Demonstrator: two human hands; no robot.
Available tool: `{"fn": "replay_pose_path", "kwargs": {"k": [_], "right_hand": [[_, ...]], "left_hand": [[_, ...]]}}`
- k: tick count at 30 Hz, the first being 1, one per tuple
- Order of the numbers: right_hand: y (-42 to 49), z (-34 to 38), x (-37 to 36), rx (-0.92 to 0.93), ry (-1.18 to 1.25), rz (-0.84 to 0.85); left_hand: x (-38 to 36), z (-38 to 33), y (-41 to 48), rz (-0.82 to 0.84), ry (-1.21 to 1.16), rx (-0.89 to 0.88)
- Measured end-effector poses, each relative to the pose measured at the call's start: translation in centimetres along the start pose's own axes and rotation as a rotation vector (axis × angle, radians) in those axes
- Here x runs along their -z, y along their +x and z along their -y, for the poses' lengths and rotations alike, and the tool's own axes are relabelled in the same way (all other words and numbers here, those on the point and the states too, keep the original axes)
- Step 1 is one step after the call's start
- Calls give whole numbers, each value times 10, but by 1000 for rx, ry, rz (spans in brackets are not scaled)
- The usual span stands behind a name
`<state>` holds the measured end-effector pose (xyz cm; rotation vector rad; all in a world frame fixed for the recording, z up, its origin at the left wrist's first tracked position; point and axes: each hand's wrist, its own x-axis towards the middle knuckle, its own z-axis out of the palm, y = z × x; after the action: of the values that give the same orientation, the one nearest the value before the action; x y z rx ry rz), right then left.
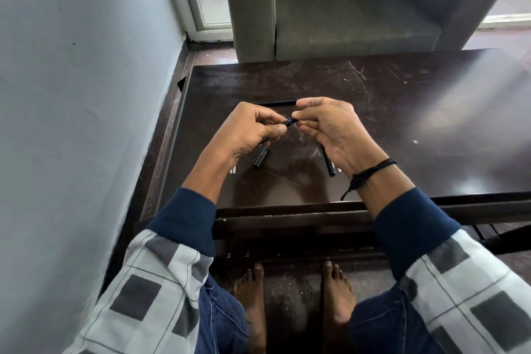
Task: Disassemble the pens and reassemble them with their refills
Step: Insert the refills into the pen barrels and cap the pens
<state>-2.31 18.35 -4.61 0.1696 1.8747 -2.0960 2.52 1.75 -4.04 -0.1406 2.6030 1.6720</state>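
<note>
Pen [289,122] at mid-frame, above the dark table [402,112]: we pinch it from both sides, left hand [253,129] and right hand [330,126] curled round its ends. Its long axis runs left to right across the gap, both hands equally near; separation, we judge, follows that line.

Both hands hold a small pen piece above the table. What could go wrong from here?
The right hand pinches only the end of the pen piece that the left hand holds, so a small part could slip and fall. The loose cap on the table lies close to the left wrist. A forearm move might knock it toward the near edge.
</note>
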Motion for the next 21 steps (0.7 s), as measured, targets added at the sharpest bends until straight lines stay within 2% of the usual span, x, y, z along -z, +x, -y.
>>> {"fn": "replay_pose_path", "kwargs": {"k": [21], "right_hand": [[5,-2,2,33,-36,-7]], "left_hand": [[1,0,-1,-6,-4,5]]}}
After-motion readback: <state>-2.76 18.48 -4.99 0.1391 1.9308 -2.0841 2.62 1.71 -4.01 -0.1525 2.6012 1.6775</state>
